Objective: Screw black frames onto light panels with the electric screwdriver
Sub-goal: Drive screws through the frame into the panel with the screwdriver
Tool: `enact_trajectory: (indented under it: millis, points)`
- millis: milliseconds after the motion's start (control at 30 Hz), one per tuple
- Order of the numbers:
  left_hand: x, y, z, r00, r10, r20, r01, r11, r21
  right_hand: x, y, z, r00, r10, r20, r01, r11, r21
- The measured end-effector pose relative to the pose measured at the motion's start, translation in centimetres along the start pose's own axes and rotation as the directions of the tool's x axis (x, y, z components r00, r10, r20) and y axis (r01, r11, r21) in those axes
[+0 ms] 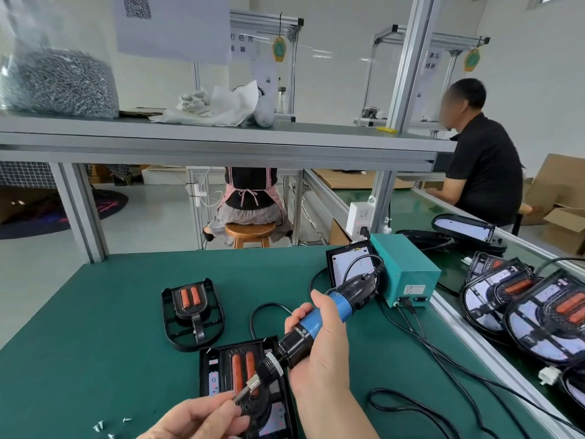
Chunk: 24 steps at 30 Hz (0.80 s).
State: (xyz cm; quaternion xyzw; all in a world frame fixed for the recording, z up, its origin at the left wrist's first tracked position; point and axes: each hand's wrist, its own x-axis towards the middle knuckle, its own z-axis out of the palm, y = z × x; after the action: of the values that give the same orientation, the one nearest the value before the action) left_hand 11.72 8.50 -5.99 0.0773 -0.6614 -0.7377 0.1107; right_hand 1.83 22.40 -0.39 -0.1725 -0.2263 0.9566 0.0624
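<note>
Screwdriver (340,308) is slanting down-left over a panel (218,365), right hand (319,351) gripping it, left hand (196,421) pinching its bit (244,393). A bag (60,83) is holding screws.

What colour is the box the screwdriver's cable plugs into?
Teal-green power box, clearest in the head view.

The one head-worn view looks forward and down from the near edge of the desk (110,312), close above the left hand (202,416) and right hand (319,350). Its wide angle reaches past the far edge to the shelf (221,134) overhead and the neighbouring bench (411,210) on the right.
</note>
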Motion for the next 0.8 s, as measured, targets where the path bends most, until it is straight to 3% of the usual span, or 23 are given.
enact_trajectory:
  millis: [633,800]
  points:
    - [0.7,2.2,1.6,0.994,-0.086,-0.068,0.086,0.996,-0.006,0.3,0.2,0.1,1.0,0.004,-0.017,-0.004,1.0,0.023]
    - [0.6,2.5,1.8,0.985,-0.169,-0.024,0.167,0.984,-0.058,0.1,0.3,0.3,1.0,0.012,-0.008,-0.012,1.0,0.0]
